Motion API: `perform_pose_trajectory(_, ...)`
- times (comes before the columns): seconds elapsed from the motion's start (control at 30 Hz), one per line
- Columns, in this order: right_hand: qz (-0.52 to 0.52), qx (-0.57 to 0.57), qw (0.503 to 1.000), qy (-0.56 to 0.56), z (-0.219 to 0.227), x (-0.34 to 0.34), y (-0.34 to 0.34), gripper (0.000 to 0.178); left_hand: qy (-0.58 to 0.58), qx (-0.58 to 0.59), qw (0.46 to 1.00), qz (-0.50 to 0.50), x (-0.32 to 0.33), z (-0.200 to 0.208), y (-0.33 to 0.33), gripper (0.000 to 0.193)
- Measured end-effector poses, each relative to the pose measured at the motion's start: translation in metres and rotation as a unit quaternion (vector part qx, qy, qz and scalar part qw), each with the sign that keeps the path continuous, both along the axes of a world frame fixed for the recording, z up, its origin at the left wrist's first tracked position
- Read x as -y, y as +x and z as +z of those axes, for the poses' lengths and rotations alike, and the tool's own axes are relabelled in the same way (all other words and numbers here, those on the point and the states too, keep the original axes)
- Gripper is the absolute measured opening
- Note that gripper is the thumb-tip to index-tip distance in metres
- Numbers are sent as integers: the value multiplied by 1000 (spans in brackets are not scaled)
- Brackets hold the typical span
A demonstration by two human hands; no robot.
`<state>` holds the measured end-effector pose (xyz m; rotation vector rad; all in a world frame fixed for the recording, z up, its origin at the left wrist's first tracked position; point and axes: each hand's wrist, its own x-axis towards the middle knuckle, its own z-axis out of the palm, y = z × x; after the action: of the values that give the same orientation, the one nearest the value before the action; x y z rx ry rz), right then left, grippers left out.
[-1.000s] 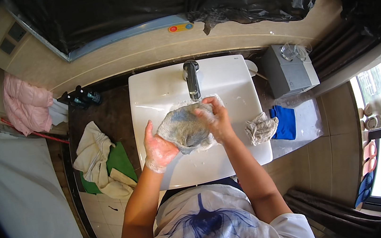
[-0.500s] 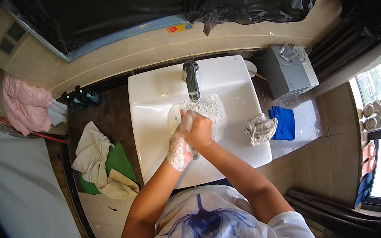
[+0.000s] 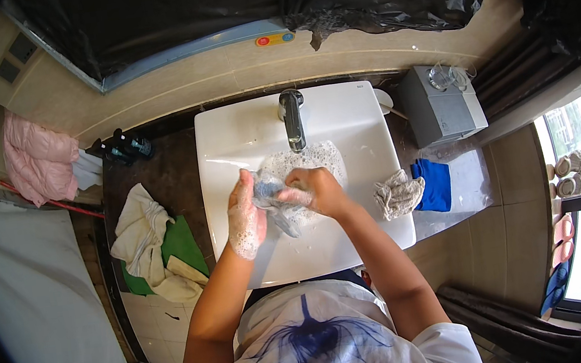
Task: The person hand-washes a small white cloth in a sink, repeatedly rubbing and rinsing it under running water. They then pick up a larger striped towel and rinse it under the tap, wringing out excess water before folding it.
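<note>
Step in hand, by the look of it: soapy rubbing — a bunched grey-blue cloth, wet and limp, is being worked above the white rectangular ceramic basin. White foamy suds are covering part of the basin floor, near the curved chrome faucet. The next move is probably calling for a secure hold and a fresh fold turned to the rubbing side; lather is likely making the grip slippery.

Position: the cloth is lying between the bare, curled right fingers and the bare, foam-coated left fingers — touching both, its lower end hanging toward the basin's near edge. Right fingers are closing firmly on its right part. Left fingers are standing fairly straight, the cloth resting against their inner side; whether they are gripping it, cannot tell. 1 crumpled beige cloth is sitting well apart, at the basin's right rim.
</note>
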<state>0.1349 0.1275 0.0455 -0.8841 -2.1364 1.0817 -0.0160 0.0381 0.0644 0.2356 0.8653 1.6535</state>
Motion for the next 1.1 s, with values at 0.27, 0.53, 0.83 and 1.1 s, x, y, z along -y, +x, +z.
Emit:
perform_pose_trajectory(0.27,-37,-249,917,-309,12,10,-8,22,-46,25,999,16,-2,-26,9,25)
perform_pose_trajectory(0.53,-129,-3,987,92,14,71,-55,25,140,171,973,-68,-4,-71,28,49)
perform_pose_trajectory(0.83,-157,-70,974,149,6,63,-49,16,91,116,989,-25,0,-36,42,50)
perform_pose_trajectory(1.1,-191,-29,979,59,-1,17,-32,26,-107,168,969,-148,-3,4,30,46)
